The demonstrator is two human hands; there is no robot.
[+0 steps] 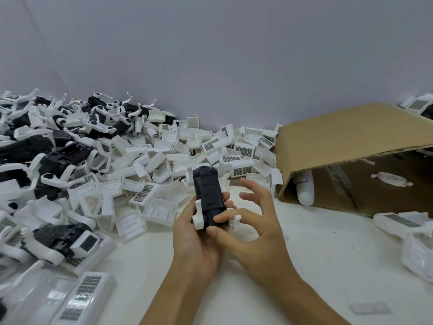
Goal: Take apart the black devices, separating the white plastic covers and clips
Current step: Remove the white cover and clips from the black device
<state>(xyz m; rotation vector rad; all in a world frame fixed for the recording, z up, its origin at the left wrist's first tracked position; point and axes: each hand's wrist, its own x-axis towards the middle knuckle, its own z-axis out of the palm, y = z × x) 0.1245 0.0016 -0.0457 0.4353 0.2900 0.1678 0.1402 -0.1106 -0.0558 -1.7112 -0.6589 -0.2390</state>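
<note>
Black device [209, 195] is held upright above the white table [316, 266], gripped from below by the left hand [196, 233] with fingers wrapped round its body. Thumb and forefinger of the right hand [253, 228] are pressed on its lower end, the other fingers spread wide. White clips [198, 219] are seen at its base. Separated white covers [187, 151] are heaped behind, beside a tipped cardboard box [346, 141]

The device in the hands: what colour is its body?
Black device, with white clips at its lower end; the head view shows it.
</note>
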